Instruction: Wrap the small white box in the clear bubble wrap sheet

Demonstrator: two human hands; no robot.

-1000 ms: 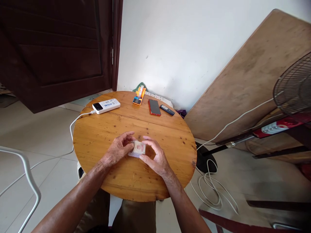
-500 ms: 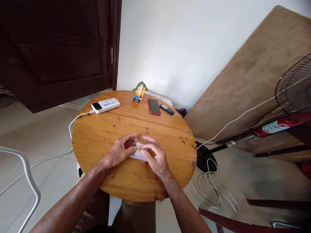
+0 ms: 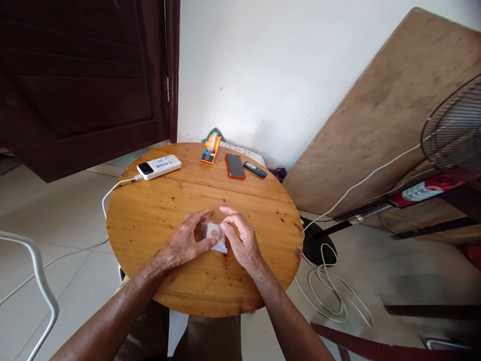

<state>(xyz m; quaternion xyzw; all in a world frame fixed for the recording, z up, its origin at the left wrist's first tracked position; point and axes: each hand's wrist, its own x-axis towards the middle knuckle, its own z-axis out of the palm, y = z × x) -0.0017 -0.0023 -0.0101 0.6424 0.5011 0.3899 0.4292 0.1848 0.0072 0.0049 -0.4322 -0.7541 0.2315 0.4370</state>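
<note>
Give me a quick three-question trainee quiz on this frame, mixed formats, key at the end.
1. True or false: both hands hold the small clear packet over the round wooden table.
2. What lies directly right of the red phone? A) white power bank B) small dark phone C) orange tape dispenser
3. Fill in: a white cable plugs into the ____ at the table's far left.

Key
1. True: left hand and right hand pinch it from either side.
2. B, the small dark phone.
3. Power bank.
</note>
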